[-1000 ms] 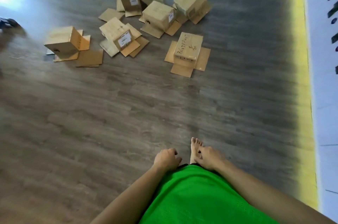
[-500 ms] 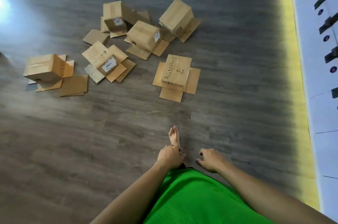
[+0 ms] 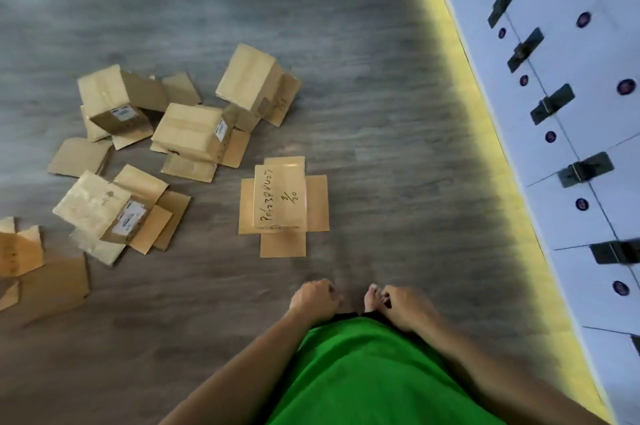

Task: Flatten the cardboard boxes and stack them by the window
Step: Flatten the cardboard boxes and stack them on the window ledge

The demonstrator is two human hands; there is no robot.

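Sitting nearest you on the floor (image 3: 363, 112), the cardboard box with handwriting (image 3: 280, 197) rests upside down, its four flaps splayed flat around it, straight ahead of your hands and apart from the others. Beyond it to the left, a second box (image 3: 194, 133) with a white label on its side sits on its own spread flaps, and a third box (image 3: 251, 79) tilts behind it, touching its far corner. Further left a labelled box (image 3: 114, 102) leans against loose flaps, and nearer you another labelled box (image 3: 98, 208) lies at an angle on its open flaps. A partly opened box (image 3: 20, 251) is cut off by the left edge. None of them is flattened; whether anything is inside you cannot tell, since all stand closed side up.

Your left hand (image 3: 313, 296) has a loosely curled grip holding nothing, and your right hand (image 3: 403, 306) likewise hangs curled and empty, both in front of your green shirt (image 3: 363, 376). A bare foot (image 3: 372, 296) shows between the hands.

Nothing lies between you and the nearest box. Grey wood-look planks cover the floor, a yellow strip (image 3: 485, 147) runs along the right, and white locker doors (image 3: 588, 78) with dark latches stand beyond it.
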